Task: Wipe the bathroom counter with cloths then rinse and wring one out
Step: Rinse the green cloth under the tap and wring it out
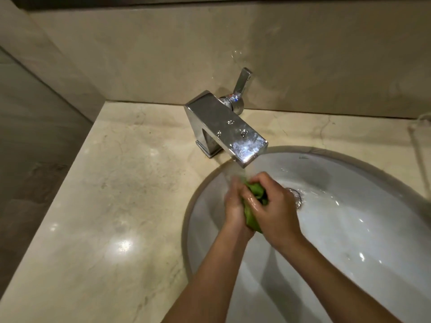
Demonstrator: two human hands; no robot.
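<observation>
The surface lies to the left of the sink. Inside the sink's left rim, below the tap, the left grip is curled round the cloth. The right grip is closed on it likewise. The cloth is bunched between them, its long axis running from the tap to the near rim. Opposed twisting about that axis is judged to be next.
</observation>
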